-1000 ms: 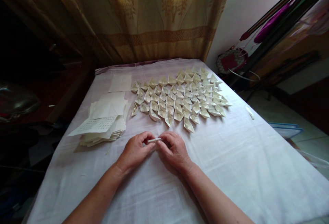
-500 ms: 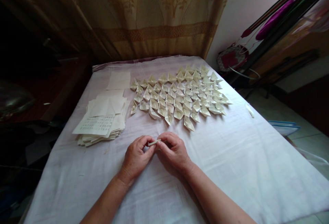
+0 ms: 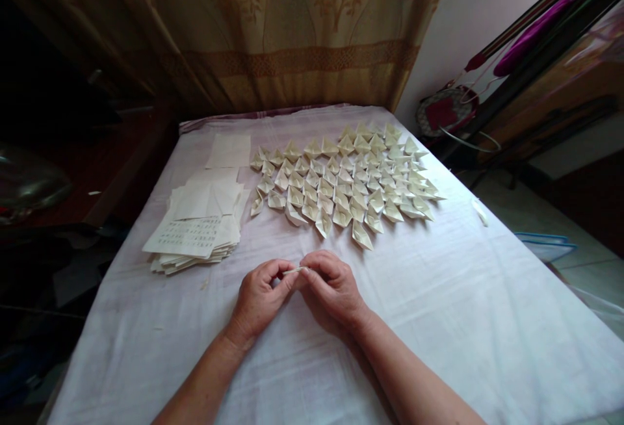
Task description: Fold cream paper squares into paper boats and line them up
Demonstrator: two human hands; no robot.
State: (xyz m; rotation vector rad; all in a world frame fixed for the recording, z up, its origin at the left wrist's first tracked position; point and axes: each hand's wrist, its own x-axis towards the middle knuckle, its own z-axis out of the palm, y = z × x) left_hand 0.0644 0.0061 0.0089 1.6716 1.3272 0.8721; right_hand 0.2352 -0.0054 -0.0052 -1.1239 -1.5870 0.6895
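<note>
My left hand and my right hand meet over the white cloth, fingers closed in a pinch on a small folded piece of paper held between them. Only a thin pale edge of the piece shows between the fingertips. Beyond my hands lie several folded paper boats in rows. A stack of flat paper sheets lies to the left of my left hand.
A table covered in white cloth carries everything. One loose sheet lies at the far left. A patterned curtain hangs behind. A small white scrap lies near the right edge. Dark furniture stands left, a rack with hangers right.
The folded piece has been pinched tighter, so less of it shows between my fingers. The view has shifted slightly; my hands stay in the same place.
</note>
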